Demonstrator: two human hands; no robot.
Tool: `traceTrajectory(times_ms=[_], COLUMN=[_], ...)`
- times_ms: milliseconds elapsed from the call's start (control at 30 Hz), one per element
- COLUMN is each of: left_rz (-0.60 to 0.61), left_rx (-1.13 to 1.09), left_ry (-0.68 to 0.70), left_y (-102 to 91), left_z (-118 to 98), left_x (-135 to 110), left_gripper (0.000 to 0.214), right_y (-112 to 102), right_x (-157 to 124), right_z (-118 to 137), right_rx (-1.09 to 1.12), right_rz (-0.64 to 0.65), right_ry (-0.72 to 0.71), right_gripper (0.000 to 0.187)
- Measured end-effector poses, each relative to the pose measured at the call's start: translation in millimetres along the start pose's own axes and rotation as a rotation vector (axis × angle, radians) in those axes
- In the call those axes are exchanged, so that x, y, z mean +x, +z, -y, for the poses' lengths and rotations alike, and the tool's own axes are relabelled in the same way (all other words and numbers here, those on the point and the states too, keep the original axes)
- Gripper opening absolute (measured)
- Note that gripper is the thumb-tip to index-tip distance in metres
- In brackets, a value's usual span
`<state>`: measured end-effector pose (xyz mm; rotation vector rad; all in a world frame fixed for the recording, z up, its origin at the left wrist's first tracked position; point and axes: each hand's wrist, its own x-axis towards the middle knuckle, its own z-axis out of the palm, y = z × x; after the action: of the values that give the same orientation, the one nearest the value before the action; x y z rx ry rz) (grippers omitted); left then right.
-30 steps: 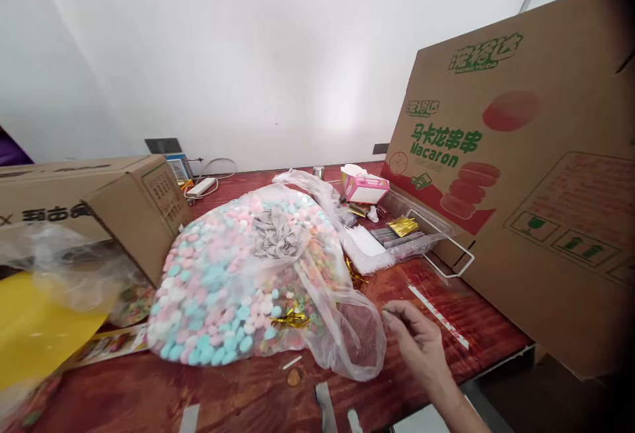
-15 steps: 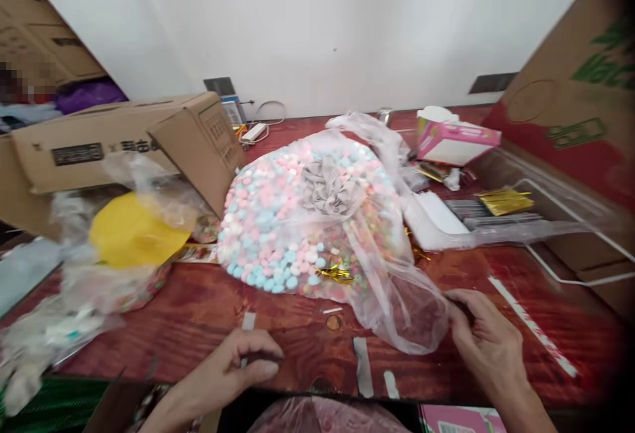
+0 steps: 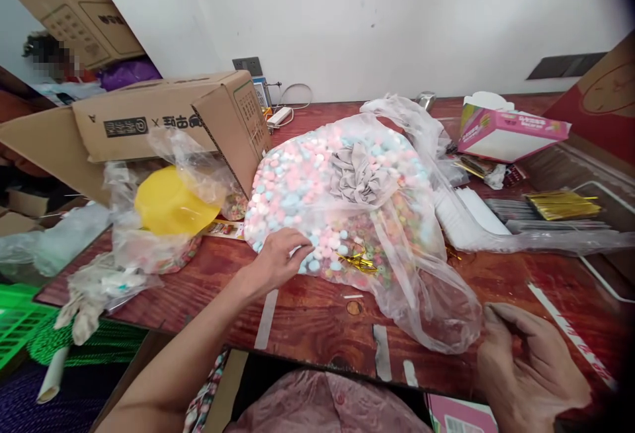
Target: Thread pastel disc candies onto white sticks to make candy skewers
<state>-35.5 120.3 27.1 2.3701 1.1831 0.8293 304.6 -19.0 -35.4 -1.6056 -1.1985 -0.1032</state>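
A big clear plastic bag point(image 3: 436, 320) lies across the middle of the table, with pink, white and blue round candies point(image 3: 292, 175) under and inside its film. Over the candies' near left edge hovers my left hand point(image 3: 285, 258), fingers loosely bent and apart, with nothing visible in it. Just right of that hand, gold twist ties point(image 3: 358, 260) rest on the film. My right hand point(image 3: 530, 354) is beside the bag's near right edge, thumb and fingers closed together; whatever they hold is hidden. A crumpled grey bundle point(image 3: 360, 175) sits on top of the candies.
At left stand an open cardboard box point(image 3: 163, 119) and a yellow round item point(image 3: 173, 205) among loose plastic. To the right are a pink carton point(image 3: 510, 132), stacked white sheets point(image 3: 471, 218) and more gold ties point(image 3: 563, 206). A green crate point(image 3: 17, 320) is below left.
My left hand has moved forward from the table's near edge to the candies by the gold ties. The view has turned left; my right hand stays by the bag's edge.
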Motion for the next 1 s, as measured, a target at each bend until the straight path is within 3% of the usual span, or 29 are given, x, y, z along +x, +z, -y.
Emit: traceTrajectory(times_ms=[100,200,300,400,567,733,867,1000], left_rz=[0.125,0.256,0.317,0.367,0.463,0.480,0.470,0.468], left_rx=[0.064,0.121,0.170,0.215,0.248,0.293,0.263,0.229], left_ry=[0.053,0.097,0.097,0.005,-0.030,-0.121,-0.147,-0.147], left_y=[20.2,48.1,66.9,72.7,77.2,85.6,88.9,89.5], left_z=[-2,-15,-28,-31,-34,-43,-43,-38], left_x=[19,28,36,45,44,37,39,38], left_gripper=[0.023,0.023,0.027,0.032,0.035,0.026,0.025,0.020], right_y=[16,37,56,73,98,119,128,131], right_x=[2,10,21,29,39,48,50,47], right_z=[26,47,54,50,42,52,56,51], right_rx=[-0.014,-0.075,-0.121,-0.135,-0.313,-0.457,-0.397,-0.337], right_rz=[0.098,0.409,0.469,0.527,0.805,1.042,1.116,1.149], right_ry=[-0.335,-0.591,-0.562,-0.506,-0.497,-0.492,-0.573,-0.608], right_gripper=[0.017,0.021,0.020,0.026,0.053,0.060,0.056,0.039])
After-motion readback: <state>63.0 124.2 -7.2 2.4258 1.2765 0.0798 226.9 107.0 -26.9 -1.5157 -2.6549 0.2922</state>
